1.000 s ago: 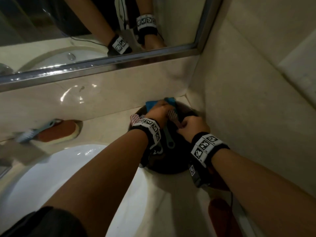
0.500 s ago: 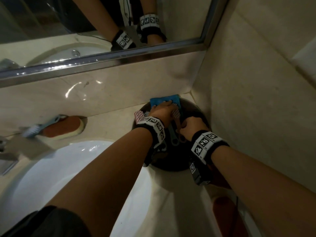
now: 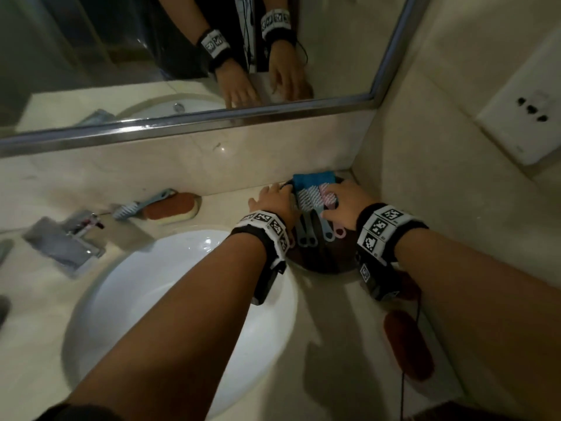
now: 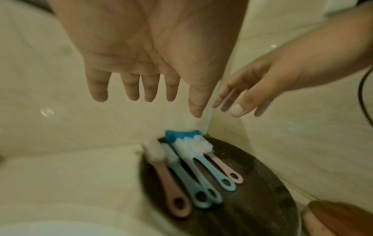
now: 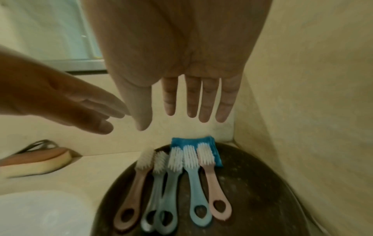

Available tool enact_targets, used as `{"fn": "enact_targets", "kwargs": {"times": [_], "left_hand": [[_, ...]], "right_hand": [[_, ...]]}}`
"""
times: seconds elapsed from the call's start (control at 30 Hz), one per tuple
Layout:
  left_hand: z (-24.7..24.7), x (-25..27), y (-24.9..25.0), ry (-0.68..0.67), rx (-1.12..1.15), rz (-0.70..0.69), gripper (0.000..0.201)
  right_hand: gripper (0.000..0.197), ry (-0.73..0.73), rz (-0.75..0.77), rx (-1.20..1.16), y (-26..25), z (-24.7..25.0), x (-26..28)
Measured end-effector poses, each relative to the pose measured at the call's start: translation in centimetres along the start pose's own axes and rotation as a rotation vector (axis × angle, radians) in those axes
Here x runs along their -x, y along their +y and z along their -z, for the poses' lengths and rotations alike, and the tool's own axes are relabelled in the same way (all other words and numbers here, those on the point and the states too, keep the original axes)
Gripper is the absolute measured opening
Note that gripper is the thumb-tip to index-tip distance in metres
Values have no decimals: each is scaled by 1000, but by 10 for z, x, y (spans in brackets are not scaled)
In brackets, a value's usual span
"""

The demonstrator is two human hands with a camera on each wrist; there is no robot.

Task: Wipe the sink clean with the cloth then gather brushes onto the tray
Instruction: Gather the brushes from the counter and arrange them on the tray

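Several pink and blue brushes (image 5: 187, 180) (image 4: 193, 170) (image 3: 309, 214) lie side by side on the dark round tray (image 5: 258, 199) (image 4: 252, 191) (image 3: 328, 256) in the counter's corner, bristles toward the wall. A folded blue cloth (image 5: 193, 142) (image 4: 181, 135) (image 3: 314, 179) lies under their heads at the tray's back edge. My left hand (image 3: 273, 199) (image 4: 145, 63) and right hand (image 3: 346, 202) (image 5: 181, 71) hover flat just above the brushes, fingers straight and spread, holding nothing. One more blue brush (image 3: 138, 206) lies on the counter by the wall. The white sink (image 3: 170, 302) is at lower left.
A brown-and-yellow sponge (image 3: 173, 209) (image 5: 34, 161) lies beside the stray brush. The chrome faucet (image 3: 65, 241) stands left of the basin. A reddish oval object (image 3: 406, 344) (image 4: 339, 218) lies near the right wall. A mirror (image 3: 182, 62) and a wall socket (image 3: 528, 113) are above.
Both hands have let go of the brushes and lifted off with fingers spread; before, they were curled over the brush heads. The brushes now lie lined up on the tray.
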State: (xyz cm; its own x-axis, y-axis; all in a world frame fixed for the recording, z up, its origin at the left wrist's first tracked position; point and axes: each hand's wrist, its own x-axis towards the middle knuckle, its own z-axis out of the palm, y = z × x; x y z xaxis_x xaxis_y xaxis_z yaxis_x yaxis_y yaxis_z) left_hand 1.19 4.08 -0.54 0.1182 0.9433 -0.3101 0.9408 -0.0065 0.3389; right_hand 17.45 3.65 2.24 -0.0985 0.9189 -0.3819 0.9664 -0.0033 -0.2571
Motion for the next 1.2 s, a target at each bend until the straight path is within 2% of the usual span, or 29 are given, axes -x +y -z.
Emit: {"fn": "enact_targets", "kwargs": {"times": [0.1,0.3,0.47,0.67,0.9,1.03,1.2], "left_hand": [[24,35,-21,48,-13,4,63],[63,101,-62,154,-68,71,67],[64,158,-88,189,-51,172,65],[63,233,-102,229,-33,258,64],[85,296,-136,364,7,356,53],[90,318,-172,360,42,398,61],[102,350,-246,319,23,433,63]], "right_hand": [[65,3,65,90,-30,13,19],[63,29,183,131,-86,25,64],[58,57,295,149,-111,20,97],[65,28,368,185,-140,10,133],[64,56,481,225,-202,5,170],[60,53,528,269,-246,-7,181],[61,47,555,253,-322,-33,187]]}}
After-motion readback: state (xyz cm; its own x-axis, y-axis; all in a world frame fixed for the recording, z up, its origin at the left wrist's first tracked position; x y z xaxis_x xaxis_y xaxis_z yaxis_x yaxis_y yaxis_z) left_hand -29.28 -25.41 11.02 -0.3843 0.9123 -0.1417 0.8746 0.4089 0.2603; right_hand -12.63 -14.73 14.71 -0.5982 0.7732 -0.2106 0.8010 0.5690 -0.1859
